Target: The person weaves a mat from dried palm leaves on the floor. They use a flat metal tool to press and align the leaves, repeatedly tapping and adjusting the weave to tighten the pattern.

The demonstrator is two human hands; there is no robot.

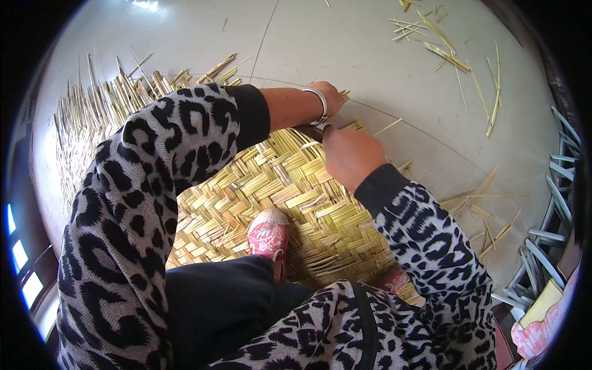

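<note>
A woven mat (253, 203) of yellow-green split reed strips lies on the floor under my feet. At its far edge my left hand (333, 98), with a silver bangle at the wrist, is closed around reed strip ends; their tips poke out past the fingers. Just nearer and to the right, my right hand (353, 153) is wrapped around the handle of a knife (311, 131). Its dark blade points left, close to the mat's edge and below my left wrist. My hands hide most of the handle and the gripped strips.
Long unwoven strip ends (92, 123) fan out at the mat's left side. Cut offcuts (453, 55) lie scattered on the pale tiled floor at far right, with more scraps (487, 216) at right. My red patterned shoe (269, 237) presses on the mat. Grey metal frames (549, 228) stand along the right edge.
</note>
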